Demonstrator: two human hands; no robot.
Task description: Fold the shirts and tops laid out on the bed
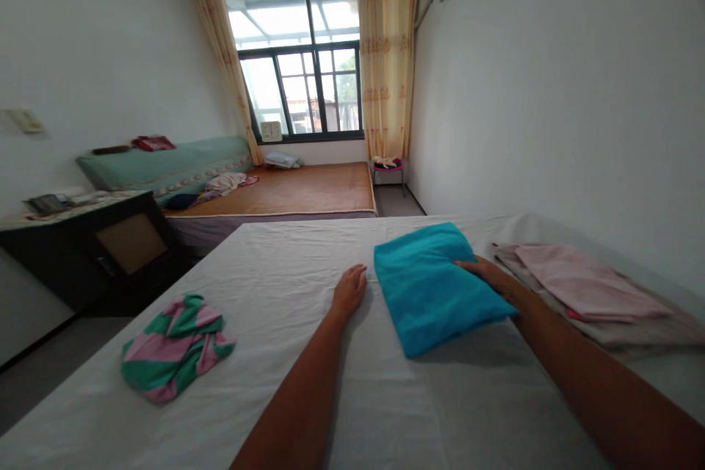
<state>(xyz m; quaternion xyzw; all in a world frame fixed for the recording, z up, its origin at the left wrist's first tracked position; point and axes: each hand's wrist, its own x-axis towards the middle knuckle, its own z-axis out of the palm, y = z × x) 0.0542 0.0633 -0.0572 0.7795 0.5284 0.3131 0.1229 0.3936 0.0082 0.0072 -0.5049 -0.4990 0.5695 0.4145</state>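
Observation:
A folded bright blue piece of clothing (435,290) is in my right hand (489,280), gripped at its right edge with a finger or thumb lying on top. The cloth's near right corner is lifted a little off the white sheet (286,257), with a shadow below it. Just left of the cloth, my left hand (351,290) rests on the sheet, fingers loosely bent and nothing visible in them. On the left lies a crumpled green and pink striped garment (173,349). To the right of my right hand is a stack of folded clothes with a pink one (589,283) on top.
Beyond the sheet stands a bed with a brown mat (308,187) and some clothes. A dark cabinet (126,242) is at the left, a white wall (562,88) along the right. A small stool (388,167) with things on it stands under the curtain (385,51).

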